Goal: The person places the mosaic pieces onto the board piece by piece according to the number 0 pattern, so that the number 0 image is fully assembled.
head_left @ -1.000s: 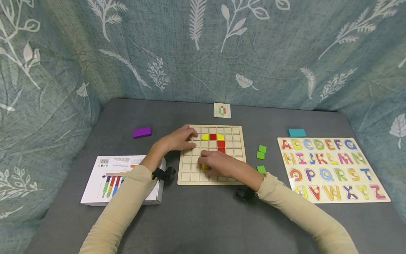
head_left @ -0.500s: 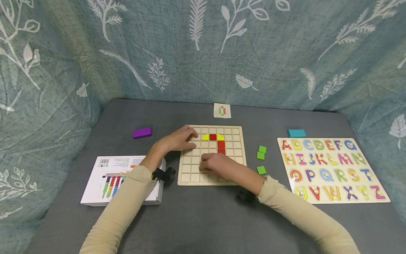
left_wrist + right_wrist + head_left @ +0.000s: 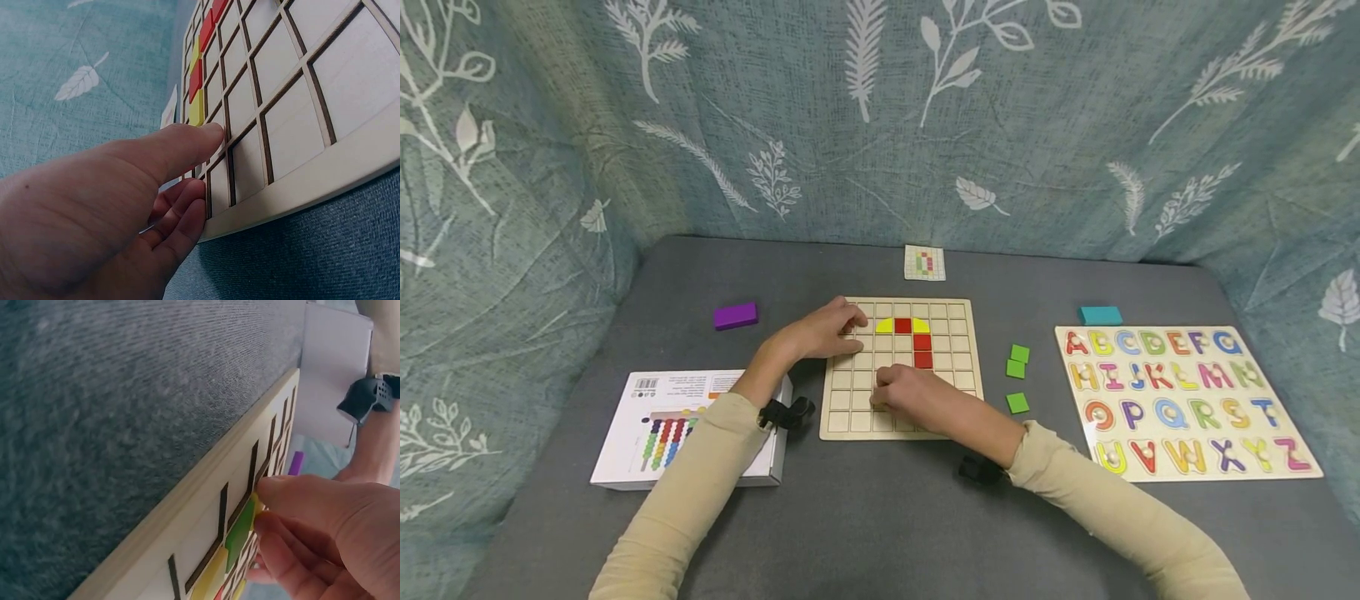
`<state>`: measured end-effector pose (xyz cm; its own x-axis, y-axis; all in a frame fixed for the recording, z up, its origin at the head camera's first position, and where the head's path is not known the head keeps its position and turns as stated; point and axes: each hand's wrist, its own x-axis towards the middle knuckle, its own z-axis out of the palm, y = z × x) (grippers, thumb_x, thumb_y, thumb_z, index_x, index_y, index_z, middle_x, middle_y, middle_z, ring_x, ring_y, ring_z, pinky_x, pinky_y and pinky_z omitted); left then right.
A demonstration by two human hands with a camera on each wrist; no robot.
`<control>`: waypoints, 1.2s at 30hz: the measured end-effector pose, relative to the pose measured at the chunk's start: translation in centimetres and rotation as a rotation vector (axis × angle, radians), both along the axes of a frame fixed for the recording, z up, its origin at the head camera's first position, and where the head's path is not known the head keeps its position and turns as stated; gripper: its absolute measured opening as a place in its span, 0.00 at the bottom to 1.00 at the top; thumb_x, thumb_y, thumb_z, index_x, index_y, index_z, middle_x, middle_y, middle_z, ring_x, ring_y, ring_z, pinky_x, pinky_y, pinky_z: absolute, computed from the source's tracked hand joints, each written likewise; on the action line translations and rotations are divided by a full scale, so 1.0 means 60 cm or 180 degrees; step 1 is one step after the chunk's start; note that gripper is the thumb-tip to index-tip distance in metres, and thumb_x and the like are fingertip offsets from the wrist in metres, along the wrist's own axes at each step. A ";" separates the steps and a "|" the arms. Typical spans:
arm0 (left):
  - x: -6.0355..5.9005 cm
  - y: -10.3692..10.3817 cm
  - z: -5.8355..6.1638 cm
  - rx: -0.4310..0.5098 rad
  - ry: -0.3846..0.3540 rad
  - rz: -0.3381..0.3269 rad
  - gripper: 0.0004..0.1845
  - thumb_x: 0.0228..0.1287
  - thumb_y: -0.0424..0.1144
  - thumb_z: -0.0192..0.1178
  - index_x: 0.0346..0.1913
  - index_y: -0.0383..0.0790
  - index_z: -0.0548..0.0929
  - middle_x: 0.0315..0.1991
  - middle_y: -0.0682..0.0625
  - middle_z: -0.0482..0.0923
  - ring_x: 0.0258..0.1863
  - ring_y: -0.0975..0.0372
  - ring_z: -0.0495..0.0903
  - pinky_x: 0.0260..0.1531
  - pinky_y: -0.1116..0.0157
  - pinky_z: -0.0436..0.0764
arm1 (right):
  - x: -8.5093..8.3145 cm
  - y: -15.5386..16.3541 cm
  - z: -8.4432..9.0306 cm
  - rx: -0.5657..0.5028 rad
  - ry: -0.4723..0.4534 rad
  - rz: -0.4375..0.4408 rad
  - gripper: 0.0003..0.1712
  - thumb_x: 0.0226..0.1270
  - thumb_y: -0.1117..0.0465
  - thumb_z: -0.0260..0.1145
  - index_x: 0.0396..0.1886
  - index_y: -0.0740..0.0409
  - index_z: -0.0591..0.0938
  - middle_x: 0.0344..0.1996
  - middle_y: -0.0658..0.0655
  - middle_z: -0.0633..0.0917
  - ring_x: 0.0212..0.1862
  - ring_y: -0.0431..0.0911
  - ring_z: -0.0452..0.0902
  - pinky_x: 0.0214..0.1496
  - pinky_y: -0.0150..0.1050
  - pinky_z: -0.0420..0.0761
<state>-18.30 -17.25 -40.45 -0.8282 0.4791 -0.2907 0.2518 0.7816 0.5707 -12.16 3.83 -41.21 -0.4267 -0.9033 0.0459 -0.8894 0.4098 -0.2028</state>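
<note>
Two hands are on the wooden grid board [image 3: 957, 333], and the one that matters is your right hand [image 3: 917, 393], low on the board near its front edge. In the right wrist view, your thumb and fingertips [image 3: 281, 487] are pressed together over a yellow piece [image 3: 256, 503] sitting at a cell of the grid, with a green piece [image 3: 239, 532] just beside it in the next cell along. The grip is narrow, a pinch on the yellow piece's edge, not an open hand. From the head view the piece is hidden under your fingers, so you cannot tell there whether it lies flat in its cell or is tipped up.

The relation to watch: the piece lies right under your fingertips, on the left side of your hand, in the lower rows, well apart from the yellow and red pieces [image 3: 912, 333] already set near the top of the board. Your right hand is the nearer one by far.

Your left hand [image 3: 823, 329] rests at the board's upper left corner. Its forefinger [image 3: 187, 140] lies straight on the grid frame and the other fingers curl loosely against the board's edge, holding nothing.

Off the board to the right, three loose green squares [image 3: 1017, 369] lie on the grey surface [image 3: 865, 517], between the board and the alphabet puzzle [image 3: 1180, 400].
</note>
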 end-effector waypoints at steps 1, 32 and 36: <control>0.000 0.000 0.000 0.0005 0.0001 -0.0004 0.22 0.67 0.39 0.59 0.60 0.34 0.74 0.49 0.42 0.67 0.46 0.55 0.68 0.51 0.57 0.71 | 0.000 0.001 0.000 -0.0003 0.0002 -0.0001 0.05 0.61 0.66 0.69 0.34 0.52 0.88 0.28 0.51 0.80 0.32 0.40 0.73 0.36 0.29 0.75; -0.001 0.001 -0.004 0.0027 -0.0033 -0.0018 0.21 0.67 0.38 0.60 0.59 0.34 0.73 0.48 0.42 0.66 0.45 0.56 0.67 0.49 0.59 0.70 | 0.000 0.282 -0.004 -0.0895 -0.0714 -0.1501 0.12 0.63 0.65 0.67 0.46 0.60 0.86 0.42 0.57 0.83 0.35 0.41 0.76 0.34 0.34 0.75; -0.002 0.002 -0.004 0.0027 0.0022 -0.0020 0.21 0.66 0.38 0.60 0.59 0.33 0.74 0.48 0.42 0.67 0.45 0.56 0.68 0.50 0.59 0.70 | 0.000 0.308 -0.011 -0.0974 -0.0652 -0.1688 0.14 0.61 0.66 0.69 0.47 0.62 0.85 0.42 0.59 0.83 0.34 0.41 0.76 0.32 0.33 0.75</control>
